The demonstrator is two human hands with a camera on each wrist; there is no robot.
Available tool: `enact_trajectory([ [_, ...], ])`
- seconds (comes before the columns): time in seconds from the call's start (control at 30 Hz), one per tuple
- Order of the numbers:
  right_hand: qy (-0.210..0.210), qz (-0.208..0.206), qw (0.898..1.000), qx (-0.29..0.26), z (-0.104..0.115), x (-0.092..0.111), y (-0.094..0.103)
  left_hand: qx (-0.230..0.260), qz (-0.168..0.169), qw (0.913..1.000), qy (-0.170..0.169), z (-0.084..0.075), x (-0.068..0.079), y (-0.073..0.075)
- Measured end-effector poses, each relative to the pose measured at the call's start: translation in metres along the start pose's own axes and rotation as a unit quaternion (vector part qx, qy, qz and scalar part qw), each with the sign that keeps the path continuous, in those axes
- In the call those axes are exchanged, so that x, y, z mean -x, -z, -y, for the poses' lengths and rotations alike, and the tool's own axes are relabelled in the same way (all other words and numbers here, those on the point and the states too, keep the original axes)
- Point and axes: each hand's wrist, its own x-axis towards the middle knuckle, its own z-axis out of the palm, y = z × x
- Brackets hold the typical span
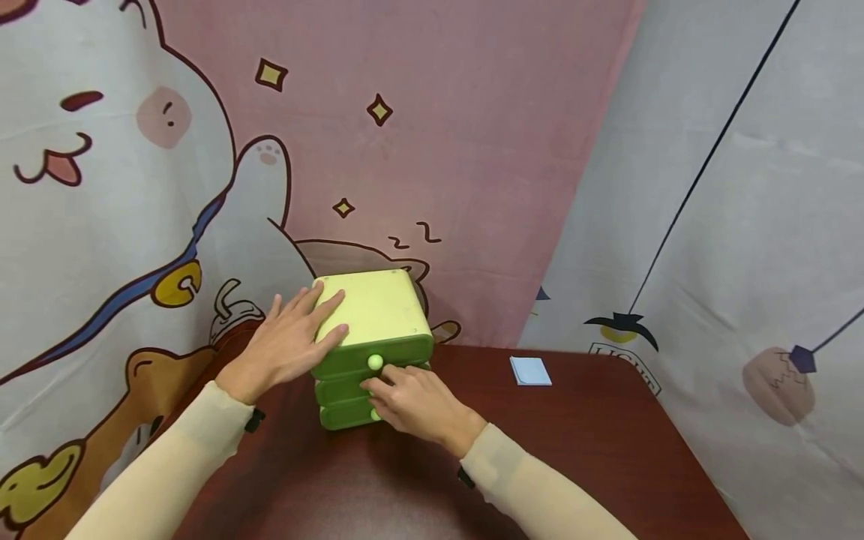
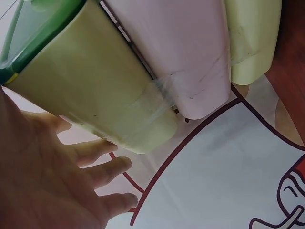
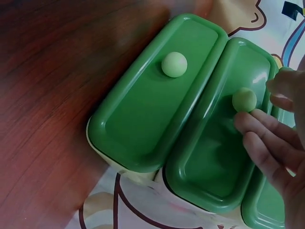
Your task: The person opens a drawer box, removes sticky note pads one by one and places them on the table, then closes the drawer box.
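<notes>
A small chest of three green-fronted drawers stands on the table, with a pale yellow top (image 1: 378, 304) and round light-green knobs. My left hand (image 1: 293, 337) lies over the top's left edge, fingers spread and straight. Its palm and fingers show beside the pale yellow side wall (image 2: 95, 86) in the left wrist view. My right hand (image 1: 418, 401) is in front of the drawers. Its fingertips are right at the middle drawer's knob (image 3: 244, 99), with the thumb side spaced apart from it. The lowest knob (image 3: 174, 65) stands free, and the top knob (image 1: 375, 362) is just above that hand.
A light blue pad of paper (image 1: 530, 370) lies on the dark red-brown table (image 1: 580, 442), right of the chest. A printed cartoon curtain (image 1: 486, 187) hangs behind the table. Clear tape (image 2: 157, 98) crosses the chest's side walls.
</notes>
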Motion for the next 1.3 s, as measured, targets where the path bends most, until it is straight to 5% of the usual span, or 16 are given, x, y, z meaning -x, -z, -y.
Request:
enact_trajectory([
  [0.33, -0.03, 0.03, 0.999, 0.011, -0.0012, -0.0018, -0.0023, -0.008, -0.004, 0.9999, -0.008, -0.0012, -0.0034, 0.0015],
  [0.7, -0.057, 0.075, 0.995, -0.042, -0.0012, -0.0061, -0.0045, -0.009, -0.006, 0.9999, -0.011, 0.0004, -0.0039, 0.0012],
  [1.3, -0.066, 0.085, 0.993, -0.046, 0.003, -0.0074, -0.0057, -0.007, -0.004, 0.9999, -0.007, 0.0021, -0.0021, -0.002],
])
